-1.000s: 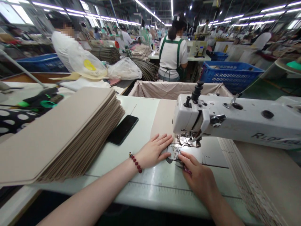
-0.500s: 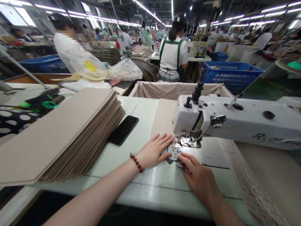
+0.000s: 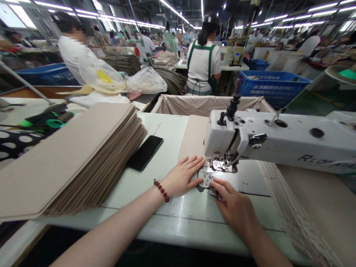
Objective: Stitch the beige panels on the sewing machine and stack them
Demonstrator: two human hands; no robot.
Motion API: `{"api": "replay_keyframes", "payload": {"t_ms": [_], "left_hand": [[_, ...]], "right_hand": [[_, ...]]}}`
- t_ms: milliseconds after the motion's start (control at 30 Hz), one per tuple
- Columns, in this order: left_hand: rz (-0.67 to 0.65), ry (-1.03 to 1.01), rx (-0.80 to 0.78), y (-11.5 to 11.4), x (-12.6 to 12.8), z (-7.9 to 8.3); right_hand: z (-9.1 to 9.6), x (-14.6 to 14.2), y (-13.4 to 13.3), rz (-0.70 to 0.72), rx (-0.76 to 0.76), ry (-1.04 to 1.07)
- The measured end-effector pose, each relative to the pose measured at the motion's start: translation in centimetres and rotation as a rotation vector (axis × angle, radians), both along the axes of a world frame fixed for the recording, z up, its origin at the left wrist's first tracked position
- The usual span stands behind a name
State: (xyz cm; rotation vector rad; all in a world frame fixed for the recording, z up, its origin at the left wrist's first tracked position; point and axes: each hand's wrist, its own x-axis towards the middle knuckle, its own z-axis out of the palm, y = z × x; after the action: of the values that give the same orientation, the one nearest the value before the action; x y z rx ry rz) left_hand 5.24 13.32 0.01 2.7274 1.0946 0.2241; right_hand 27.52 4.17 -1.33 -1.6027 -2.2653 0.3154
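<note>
My left hand (image 3: 185,178) lies flat, fingers stretched, at the near end of a beige panel (image 3: 191,135) and beside the metal needle plate (image 3: 206,174). A bracelet of dark red beads is on that wrist. My right hand (image 3: 233,204) is curled around small thread snips (image 3: 221,199), with a pinkish handle showing under the fingers. Its fingertips touch the plate just in front of the presser foot (image 3: 222,167) of a white sewing machine (image 3: 222,129). The machine head hides part of the panel.
A tall stack of beige panels (image 3: 83,148) stands at left, with a black phone (image 3: 146,152) beside it. More panels (image 3: 314,207) lie at right under the machine arm. Behind the table are a cloth-lined bin (image 3: 194,102), a blue crate (image 3: 275,87) and people seated with backs turned.
</note>
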Motion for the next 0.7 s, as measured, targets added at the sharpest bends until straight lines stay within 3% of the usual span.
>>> {"api": "replay_keyframes", "payload": {"t_ms": [467, 700], "left_hand": [[0.042, -0.006, 0.124, -0.3, 0.2, -0.7], [0.319, -0.015, 0.218, -1.5, -0.1, 1.2]], "right_hand": [[0.6, -0.2, -0.2, -0.02, 0.029, -0.009], [1.2, -0.5, -0.4, -0.04, 0.038, -0.006]]}}
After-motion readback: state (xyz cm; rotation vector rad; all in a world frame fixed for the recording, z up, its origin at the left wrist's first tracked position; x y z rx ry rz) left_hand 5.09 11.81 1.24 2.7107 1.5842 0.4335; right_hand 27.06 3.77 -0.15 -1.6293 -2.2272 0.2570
